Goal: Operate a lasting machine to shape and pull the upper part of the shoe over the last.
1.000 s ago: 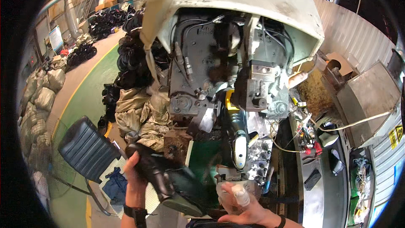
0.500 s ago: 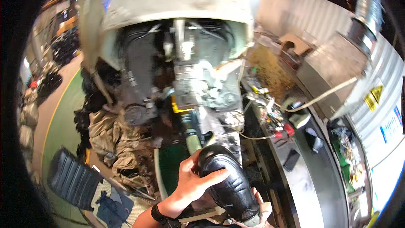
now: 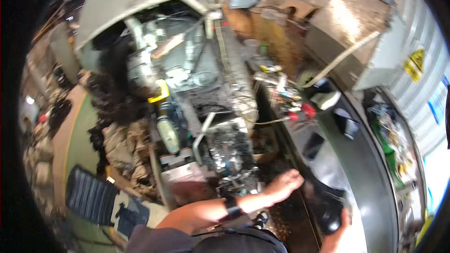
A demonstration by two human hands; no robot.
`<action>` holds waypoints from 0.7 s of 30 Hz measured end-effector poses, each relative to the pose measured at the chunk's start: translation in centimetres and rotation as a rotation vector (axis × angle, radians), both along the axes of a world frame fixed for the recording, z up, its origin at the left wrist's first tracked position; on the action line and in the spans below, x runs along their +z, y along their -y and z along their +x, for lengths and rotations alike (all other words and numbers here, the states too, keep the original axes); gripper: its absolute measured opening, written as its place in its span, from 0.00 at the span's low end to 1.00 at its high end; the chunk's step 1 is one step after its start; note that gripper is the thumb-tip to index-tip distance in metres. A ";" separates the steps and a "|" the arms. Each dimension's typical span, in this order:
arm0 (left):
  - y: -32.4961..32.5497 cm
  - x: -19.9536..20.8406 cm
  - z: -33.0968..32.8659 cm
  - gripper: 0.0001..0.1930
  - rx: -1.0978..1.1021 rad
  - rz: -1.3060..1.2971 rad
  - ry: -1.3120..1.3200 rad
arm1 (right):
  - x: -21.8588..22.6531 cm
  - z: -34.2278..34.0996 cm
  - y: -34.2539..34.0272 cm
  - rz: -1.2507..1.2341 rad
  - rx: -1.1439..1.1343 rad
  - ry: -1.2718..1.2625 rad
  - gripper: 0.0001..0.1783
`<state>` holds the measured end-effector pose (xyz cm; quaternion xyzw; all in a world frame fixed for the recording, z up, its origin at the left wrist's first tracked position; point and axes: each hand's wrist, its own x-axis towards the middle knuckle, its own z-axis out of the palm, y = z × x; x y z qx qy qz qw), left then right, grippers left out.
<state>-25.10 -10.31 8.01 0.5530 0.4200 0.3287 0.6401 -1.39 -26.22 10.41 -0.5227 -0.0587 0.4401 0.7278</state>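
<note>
Black ribbed rubber part [image 3: 328, 204] — blurred, long axis slanting down-right on the dark surface [image 3: 375, 192]; both hands grip it — left hand [image 3: 283, 185], right hand [image 3: 338, 234].

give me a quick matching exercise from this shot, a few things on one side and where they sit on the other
Things:
1. black shoe piece
2. yellow clip
3. padded dark seat
4. warning sign

Places:
a. on the wall, upper right
b. between the left hand and right hand
c. lower left, by the floor
d. on the machine, above the middle

Pairs: 1-b, 2-d, 3-c, 4-a
</note>
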 end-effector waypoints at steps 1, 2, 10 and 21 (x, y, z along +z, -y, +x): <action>0.7 -0.9 0.7 0.25 -0.071 0.018 0.064 | -0.3 3.9 0.3 -0.065 0.067 -0.038 0.29; 0.9 -1.6 1.2 0.25 -0.199 -0.066 0.074 | -0.5 7.8 0.8 -0.085 0.228 -0.133 0.31; 3.1 -4.6 -5.5 0.18 -0.058 0.027 -0.109 | -8.4 25.7 0.4 -0.403 -0.056 0.152 0.31; 7.5 -2.1 -11.8 0.19 0.197 -0.054 -0.063 | -17.2 5.9 -21.6 -0.094 0.355 0.444 0.30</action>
